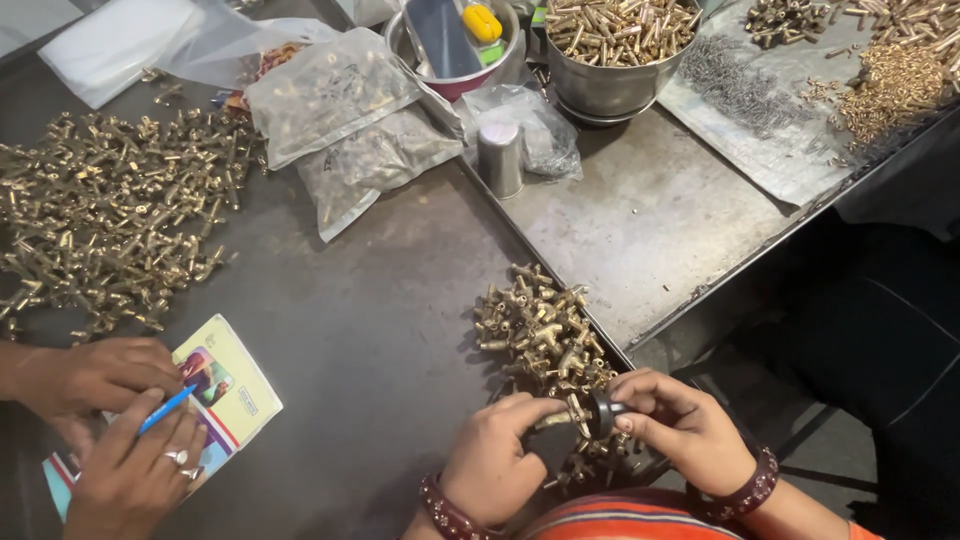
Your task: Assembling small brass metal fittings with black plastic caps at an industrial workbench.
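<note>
My left hand (492, 455) pinches a small brass fitting (556, 418) at the table's near edge. My right hand (682, 425) holds a small black ring-shaped tool (601, 412) against the end of that fitting. Both hands hover just in front of a pile of brass fittings (538, 328) on the dark metal table (380, 330). I wear beaded bracelets on both wrists.
Another person's hands (110, 420) at the lower left hold a blue pen over a yellow booklet (235, 385). A big heap of brass parts (110, 215) lies far left. Plastic bags (335, 95), a steel cup (499, 155), and a steel bowl of brass pieces (618, 40) stand behind.
</note>
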